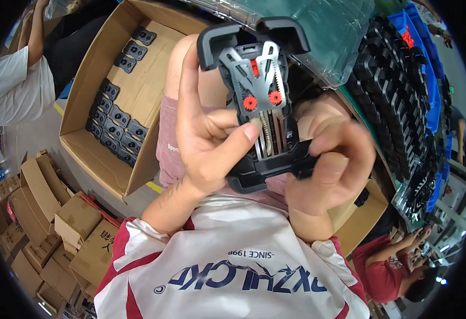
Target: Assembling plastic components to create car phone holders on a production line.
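A black clamp-type device, by its look a phone holder (251, 159), is in my left hand (206, 143) above my lap. My left fingers lie along its left side, and the thumb presses near its middle. The open body shows a silver metal plate (262, 80), two red gears (250, 102), a red slider (254, 67), and a thin spring (266, 133) among metal rods. Curved black jaws stand at its top and bottom. My right hand (339, 165), bent-fingered and smeared by motion, is at the lower right jaw; whether it grips anything is unclear.
At the left, an open cardboard box (137, 90) contains several black parts (119, 114). Stacked black parts (387, 90) and blue bins (432, 95) line the right, beside clear plastic sheeting (318, 32). More cartons (79, 220) stand lower left. Other people are at both sides.
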The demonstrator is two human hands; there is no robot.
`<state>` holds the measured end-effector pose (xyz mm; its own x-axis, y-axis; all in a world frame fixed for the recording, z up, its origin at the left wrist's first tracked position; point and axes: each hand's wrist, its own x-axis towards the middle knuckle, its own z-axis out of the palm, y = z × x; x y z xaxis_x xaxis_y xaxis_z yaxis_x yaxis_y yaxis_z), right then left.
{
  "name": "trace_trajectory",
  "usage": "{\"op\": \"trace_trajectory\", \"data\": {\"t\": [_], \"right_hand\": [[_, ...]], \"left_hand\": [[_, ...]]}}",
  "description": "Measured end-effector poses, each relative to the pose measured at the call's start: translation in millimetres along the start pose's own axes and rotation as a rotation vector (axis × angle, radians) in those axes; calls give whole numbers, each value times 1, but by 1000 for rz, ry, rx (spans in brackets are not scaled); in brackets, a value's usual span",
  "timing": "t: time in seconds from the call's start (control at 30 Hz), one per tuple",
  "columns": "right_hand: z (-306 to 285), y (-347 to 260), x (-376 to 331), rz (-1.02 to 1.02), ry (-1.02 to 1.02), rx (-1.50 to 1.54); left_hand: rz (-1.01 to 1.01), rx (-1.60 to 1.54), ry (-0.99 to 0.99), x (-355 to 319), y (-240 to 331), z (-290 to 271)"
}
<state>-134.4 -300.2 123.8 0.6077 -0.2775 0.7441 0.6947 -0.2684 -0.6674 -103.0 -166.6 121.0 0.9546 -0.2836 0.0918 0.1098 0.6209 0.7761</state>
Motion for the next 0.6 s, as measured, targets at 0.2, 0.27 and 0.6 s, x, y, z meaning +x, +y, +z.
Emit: {"op": "trace_trajectory", "data": {"t": [0.2,0.27,0.6], "right_hand": [[1,-17,24,448,435,176],[-10,-19,23,503,448,181],[-39,-6,9,512,-22,-11]], "left_hand": [[1,17,-130,5,-1,-15],[5,17,-161,4,-2,-16],[5,59,-171,4,-1,-14]]}}
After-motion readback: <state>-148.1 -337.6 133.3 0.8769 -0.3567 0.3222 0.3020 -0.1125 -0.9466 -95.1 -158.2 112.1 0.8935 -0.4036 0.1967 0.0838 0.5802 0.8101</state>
